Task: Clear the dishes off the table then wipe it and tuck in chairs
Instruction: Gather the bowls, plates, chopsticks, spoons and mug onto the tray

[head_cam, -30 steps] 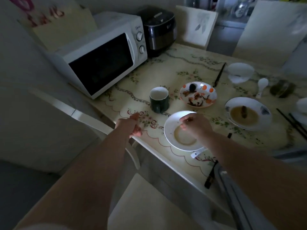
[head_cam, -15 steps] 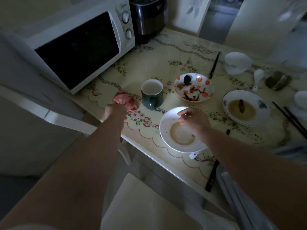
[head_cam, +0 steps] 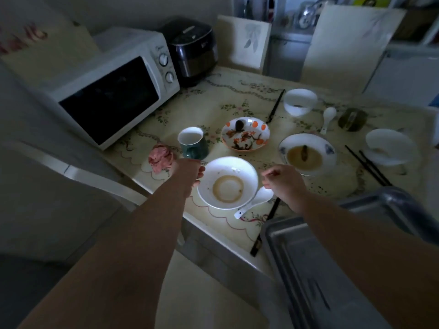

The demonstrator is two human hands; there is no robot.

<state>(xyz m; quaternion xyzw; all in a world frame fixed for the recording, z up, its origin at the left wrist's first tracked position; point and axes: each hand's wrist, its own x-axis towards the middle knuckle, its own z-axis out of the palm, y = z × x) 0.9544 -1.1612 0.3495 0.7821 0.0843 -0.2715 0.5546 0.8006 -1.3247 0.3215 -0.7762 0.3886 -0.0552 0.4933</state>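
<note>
A white bowl (head_cam: 228, 184) with a brown ring of residue sits near the table's front edge. My left hand (head_cam: 190, 172) is at its left rim, fingers curled around the edge. My right hand (head_cam: 282, 184) hovers just right of the bowl, fingers loosely curled with nothing in them, above a white spoon (head_cam: 256, 203) leaning at the bowl's right side. A crumpled pink cloth (head_cam: 160, 157) lies on the floral-covered table (head_cam: 225, 224), left of my left hand. Behind the bowl stand a green mug (head_cam: 192, 143), an orange-dotted dish (head_cam: 245, 134) and a blue-patterned bowl (head_cam: 307, 154) with brown sauce.
A microwave (head_cam: 114, 86) and rice cooker (head_cam: 192, 48) fill the table's back left. Further right are two white bowls (head_cam: 300, 100) (head_cam: 389, 147), a spoon (head_cam: 329, 117) and black chopsticks (head_cam: 368, 165). A metal tray (head_cam: 320, 269) is at lower right. A white chair (head_cam: 102, 176) stands left.
My left hand set the pink cloth on the table, let go and moved right to the bowl's rim. My right hand drew back from over the bowl to its right side.
</note>
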